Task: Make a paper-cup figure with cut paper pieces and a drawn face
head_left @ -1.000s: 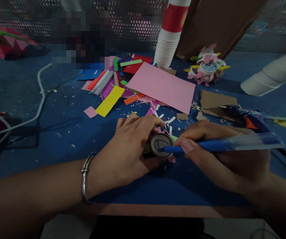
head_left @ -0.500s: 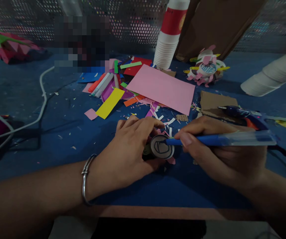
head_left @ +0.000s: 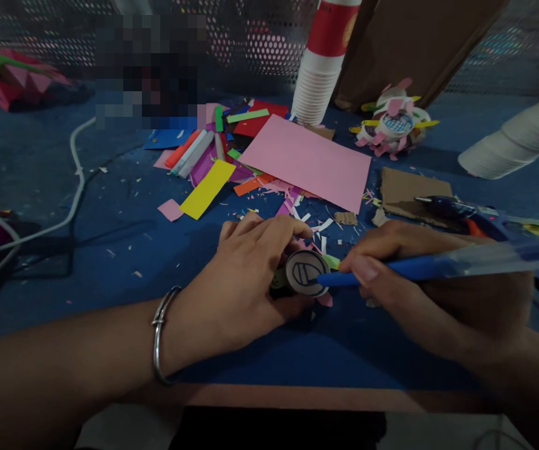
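Near the table's front edge, a small paper cup (head_left: 301,264) lies tilted with its round white bottom facing me. Blue lines are drawn on that bottom, an oval with strokes inside. My left hand (head_left: 246,281) is closed around the cup's side, thumb below and fingers above. In my right hand (head_left: 419,281) is a blue pen (head_left: 408,267) with a clear barrel end, its tip touching the drawn face near the lower right. Pink and light green paper pieces stick out around the cup, partly hidden by my fingers.
Beyond my hands lie a pink sheet (head_left: 311,159), a yellow strip (head_left: 207,189), markers (head_left: 194,153) and scraps. To the right are cardboard (head_left: 410,194), a glue gun (head_left: 461,212) and a decorated cup craft (head_left: 396,125). Cup stacks (head_left: 319,75) stand or lean behind; a white cable (head_left: 79,169) runs left.
The pen tip has moved slightly right and down across the cup bottom, and more blue lines show there. My right hand has shifted right. My left hand keeps its hold.
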